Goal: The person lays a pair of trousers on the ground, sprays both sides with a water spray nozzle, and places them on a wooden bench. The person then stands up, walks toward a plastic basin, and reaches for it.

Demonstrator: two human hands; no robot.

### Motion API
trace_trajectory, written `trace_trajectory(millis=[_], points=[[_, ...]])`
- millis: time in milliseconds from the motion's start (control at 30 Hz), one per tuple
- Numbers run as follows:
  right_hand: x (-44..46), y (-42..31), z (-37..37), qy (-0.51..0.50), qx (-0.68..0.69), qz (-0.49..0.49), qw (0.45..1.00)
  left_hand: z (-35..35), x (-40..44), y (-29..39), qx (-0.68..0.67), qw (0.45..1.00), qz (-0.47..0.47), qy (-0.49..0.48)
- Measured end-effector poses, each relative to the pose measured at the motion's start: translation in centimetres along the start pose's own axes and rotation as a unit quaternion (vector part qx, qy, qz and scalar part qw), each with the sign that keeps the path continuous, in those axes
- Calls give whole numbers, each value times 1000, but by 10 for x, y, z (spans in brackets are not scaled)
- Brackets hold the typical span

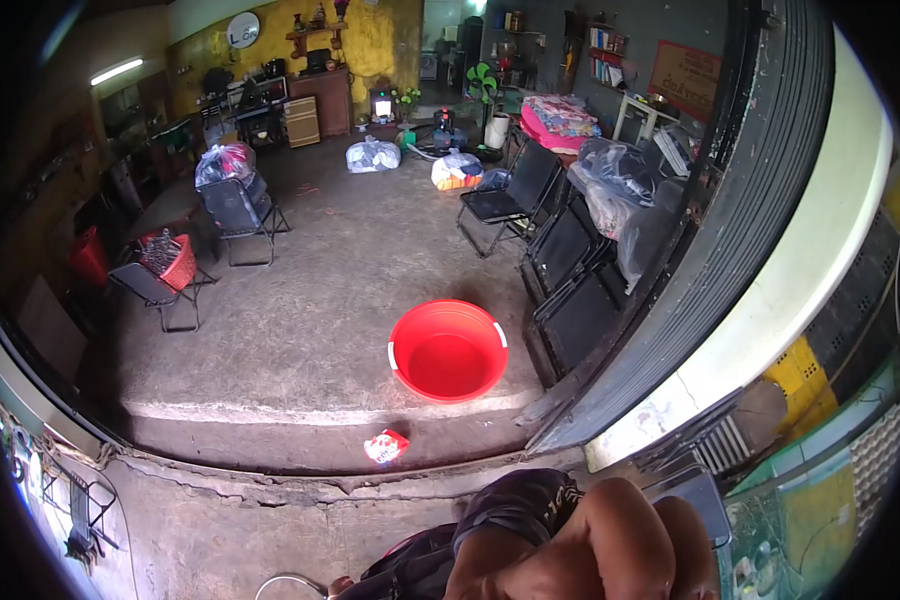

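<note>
At the bottom edge are bare limbs and dark cloth with pale lettering. Neither of my hands can be made out. A small skin-coloured tip shows beside a thin pale ring, but I cannot tell what body part it is. Ahead, a red plastic basin with pale handles stands on the raised concrete floor near its edge; no contents show inside. On the lower step in front of it lies a small red and white packet, apart from the basin.
Folding chairs line the right, beside a folding metal shutter. Another chair bears a stuffed plastic bag. A red basket sits at the left. Plastic bags lie farther back. A concrete step crosses the front.
</note>
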State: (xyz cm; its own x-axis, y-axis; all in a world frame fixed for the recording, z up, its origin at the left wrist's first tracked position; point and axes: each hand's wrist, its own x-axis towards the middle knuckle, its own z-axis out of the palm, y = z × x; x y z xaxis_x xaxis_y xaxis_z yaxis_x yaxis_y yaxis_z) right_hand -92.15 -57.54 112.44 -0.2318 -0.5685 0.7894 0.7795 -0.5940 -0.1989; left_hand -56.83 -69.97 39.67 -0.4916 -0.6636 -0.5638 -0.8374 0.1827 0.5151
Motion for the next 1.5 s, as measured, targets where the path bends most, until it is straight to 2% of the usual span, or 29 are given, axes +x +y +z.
trace_trajectory(millis=[367, 433, 567, 667, 767, 900, 1067, 1167, 1267, 1300, 1333, 1367, 1400, 1433, 1467, 1500], points=[[-21, 15, 10, 74, -21, -179, 981, 6, -20, -8, 12, 1000, -18, -12], [-23, 16, 12, 82, -25, -191, 978, 11, -25, -10, 20, 1000, 1, 5], [-24, 18, 3, 81, -46, -185, 978, 7, -20, -8, 17, 999, -22, -21], [-19, 22, -1, 6, 0, -215, 977, 5, -21, -10, 27, 999, -18, -23], [-15, 22, 9, 96, -55, -202, 973, 4, -21, -14, 37, 999, -9, -27], [-14, 22, -1, 88, -50, -215, 971, 4, -20, -16, 60, 998, 15, -28], [-12, 24, -10, 76, -50, -227, 970, 0, -17, -17, 133, 987, 84, -21], [-11, 22, -14, 72, -55, -233, 968, -2, -17, -19, 277, 936, 215, 25], [-11, 22, -16, 71, -58, -240, 967, -8, -3, -13, 323, 930, 158, -81], [-13, 22, -16, 71, -59, -241, 966, -8, -4, -12, 324, 929, 158, -84], [-13, 22, -18, 73, -60, -244, 965, -7, -4, -12, 141, 979, 105, -100], [-14, 22, -18, 73, -62, -247, 964, -6, -3, -12, -48, 992, 47, -111], [-13, 22, -19, 73, -64, -249, 964, -5, -2, -12, -235, 965, -14, -117], [-14, 22, -20, 72, -66, -250, 963, -4, -2, -11, -414, 899, -71, -125], [-13, 21, -20, 72, -68, -250, 963, -2, -2, -11, -575, 800, -131, -113], [-14, 19, -20, 72, -69, -250, 963, -1, 0, -6, -504, 847, -144, -91]])
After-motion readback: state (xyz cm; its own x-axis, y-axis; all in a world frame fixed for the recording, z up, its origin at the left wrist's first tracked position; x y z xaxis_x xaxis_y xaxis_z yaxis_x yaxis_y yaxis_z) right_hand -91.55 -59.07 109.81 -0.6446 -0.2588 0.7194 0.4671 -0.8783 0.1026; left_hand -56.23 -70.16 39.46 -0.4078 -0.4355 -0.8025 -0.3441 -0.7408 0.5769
